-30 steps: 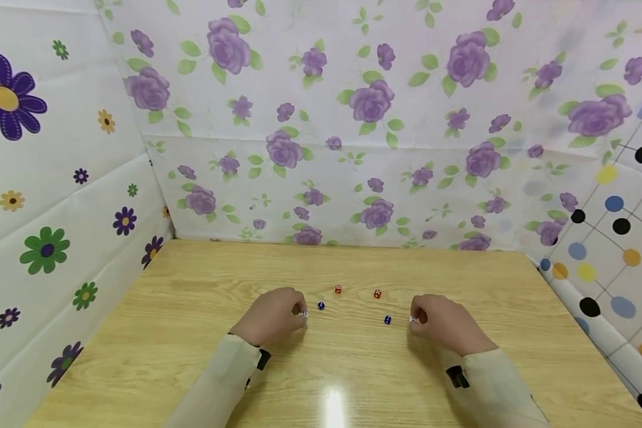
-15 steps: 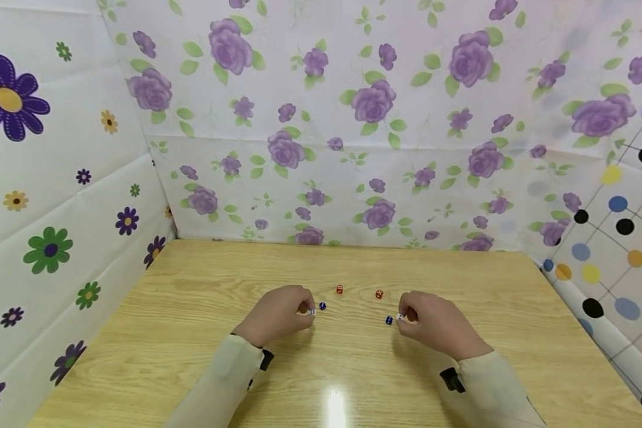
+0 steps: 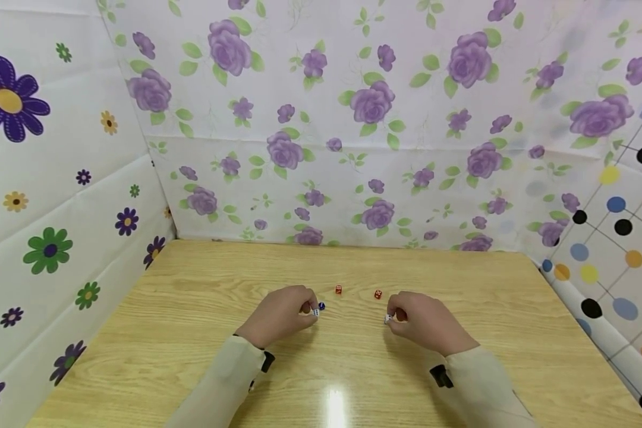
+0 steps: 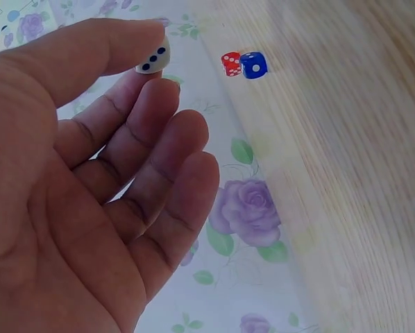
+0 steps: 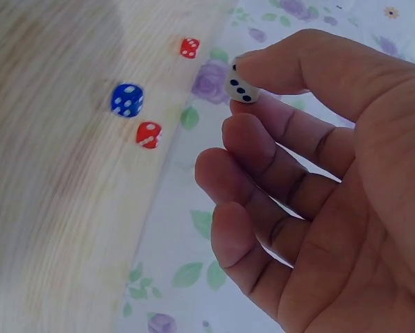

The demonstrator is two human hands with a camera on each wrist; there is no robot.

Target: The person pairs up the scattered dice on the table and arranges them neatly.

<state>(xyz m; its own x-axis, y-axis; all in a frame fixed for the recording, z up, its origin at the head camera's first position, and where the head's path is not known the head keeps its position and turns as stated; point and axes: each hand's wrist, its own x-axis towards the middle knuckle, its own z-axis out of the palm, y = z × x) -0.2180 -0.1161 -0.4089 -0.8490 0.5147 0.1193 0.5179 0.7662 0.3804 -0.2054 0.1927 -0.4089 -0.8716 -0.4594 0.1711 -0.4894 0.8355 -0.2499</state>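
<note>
Three white patterned sheets [image 3: 348, 190]: walls around the scene, with purple roses at the back, purple, green and yellow flowers on the left, and coloured dots joined by lines on the right.
Pale wooden table [image 3: 235, 267]: flat and grained, a patch of reflected light near its front.
Cream sleeves [image 3: 219, 380]: reach in from the bottom, each with a black band [image 3: 268, 361] near the wrist.
Left hand [image 3: 280, 315]: thumb and forefinger pinch a small white cube die [image 4: 154, 59] with dark dots; the other fingers bend loosely.
Right hand [image 3: 427, 321]: thumb and forefinger pinch a matching white cube die [image 5: 241, 84]; the other fingers bend loosely.
Glossy blue die by the left hand [image 3: 322, 306]: on the table, just beside that hand's white die; whether they touch, I cannot tell.
Glossy blue die in the right wrist view [image 5: 127, 100]: on the table, white dots showing.
Left red die [image 3: 339, 289] and right red die [image 3: 378, 294]: on the table, apart, farther back than the white dice.
</note>
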